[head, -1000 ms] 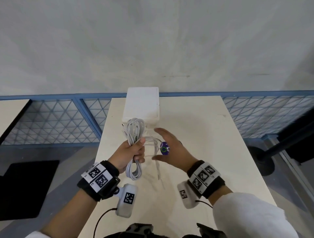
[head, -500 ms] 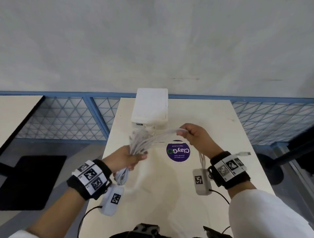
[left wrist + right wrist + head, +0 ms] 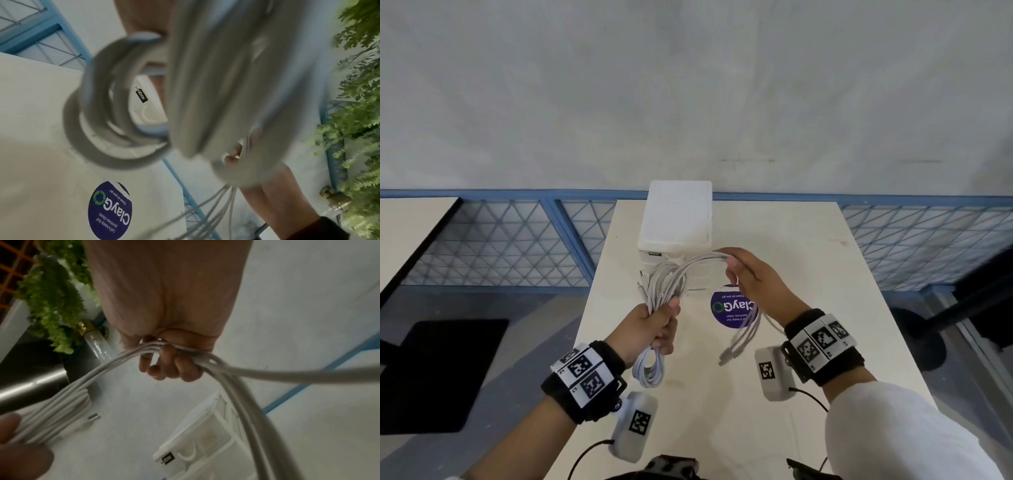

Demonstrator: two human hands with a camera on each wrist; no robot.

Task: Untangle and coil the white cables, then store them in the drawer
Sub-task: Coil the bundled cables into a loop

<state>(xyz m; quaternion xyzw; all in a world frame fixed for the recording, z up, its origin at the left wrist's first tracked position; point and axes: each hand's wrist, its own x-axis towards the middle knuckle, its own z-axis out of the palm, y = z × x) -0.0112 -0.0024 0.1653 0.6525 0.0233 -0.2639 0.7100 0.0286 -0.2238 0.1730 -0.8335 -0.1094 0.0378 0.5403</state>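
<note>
My left hand (image 3: 654,325) grips a bundle of white cables (image 3: 664,284) coiled in loops above the table; loops hang below the fist (image 3: 649,371) and fill the left wrist view (image 3: 127,100). My right hand (image 3: 743,274) holds several loose strands (image 3: 185,352) in curled fingers, stretched from the bundle (image 3: 53,415) toward the right. The strands' free ends (image 3: 739,342) trail down under my right wrist. A white drawer box (image 3: 676,222) stands just behind both hands, its front (image 3: 197,446) low in the right wrist view.
The cream table (image 3: 808,257) carries a round purple sticker (image 3: 732,310) between my hands. A blue mesh railing (image 3: 517,240) runs behind the table, with another table (image 3: 407,226) at far left and a black floor mat (image 3: 438,373) below it.
My right hand went from open beside the bundle to holding the loose strands, pulling them out rightward. The head view shifted, baring the purple sticker.
</note>
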